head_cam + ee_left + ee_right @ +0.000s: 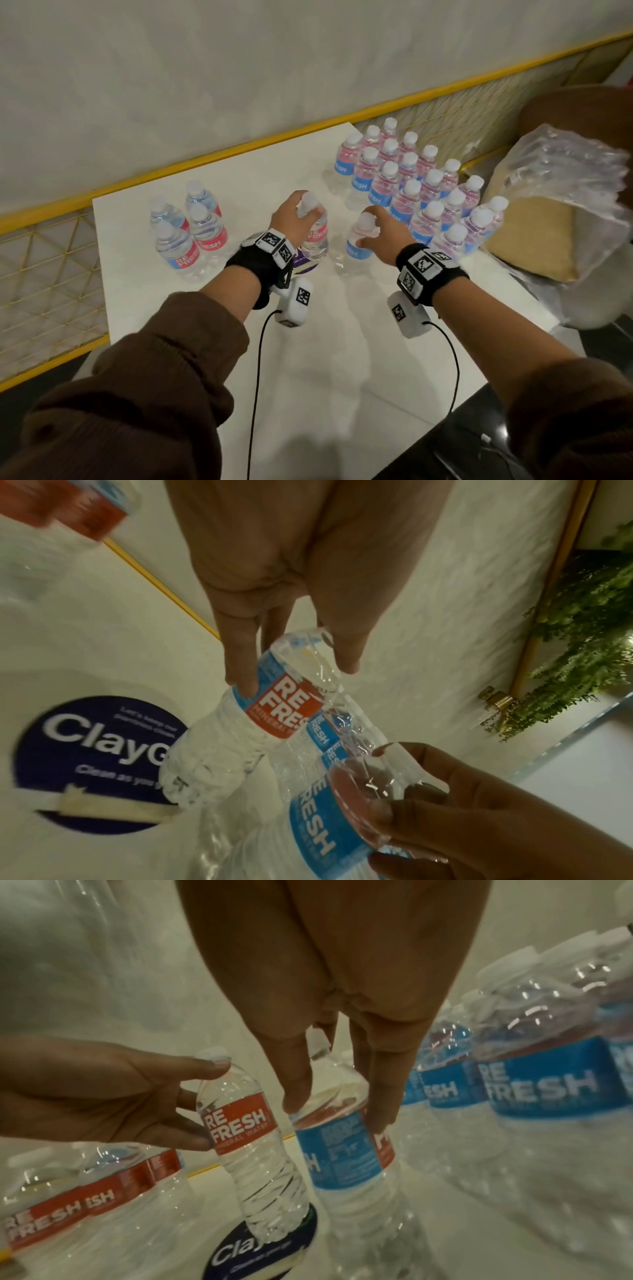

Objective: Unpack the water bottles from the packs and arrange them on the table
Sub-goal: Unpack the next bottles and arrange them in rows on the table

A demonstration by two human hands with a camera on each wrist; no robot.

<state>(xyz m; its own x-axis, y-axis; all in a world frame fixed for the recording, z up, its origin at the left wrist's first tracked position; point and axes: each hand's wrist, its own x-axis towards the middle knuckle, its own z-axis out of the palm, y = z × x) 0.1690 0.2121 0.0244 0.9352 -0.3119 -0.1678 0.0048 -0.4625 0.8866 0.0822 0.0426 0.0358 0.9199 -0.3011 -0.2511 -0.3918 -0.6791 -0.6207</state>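
Head view, centre of frame: L hand (pixel 291 219) clamped from above round the neck and shoulder of a red-label bottle (pixel 313 233), fingers curled on it; bottle upright or nearly so, its base at a dark blue round sticker (pixel 301 265) on the white table (pixel 342 342). Cannot tell whether the base touches the table. Just to its right, R hand (pixel 383 229) clamped the same way on the top of a blue-label bottle (pixel 358 245), thumb and fingers round the shoulder below the cap; this bottle appears to stand on the table. The 2 held bottles sit close beside each other, not touching in the R wrist view. Centre left of frame: 4 red-label bottles (pixel 186 229) upright in a tight cluster, well apart from the hands. Upper right of centre: approx. 20 blue-label bottles (pixel 421 185) upright in packed rows at the table's far right corner, nearest of them just beside the R hand. Right edge of frame: crumpled clear plastic wrap (pixel 565 171) lying over a tan cushion (pixel 527 233), off the table. Yellow rail with mesh (pixel 219 150) runs behind the table along the wall. Both wrists carry black straps w/ white marker blocks and cables.
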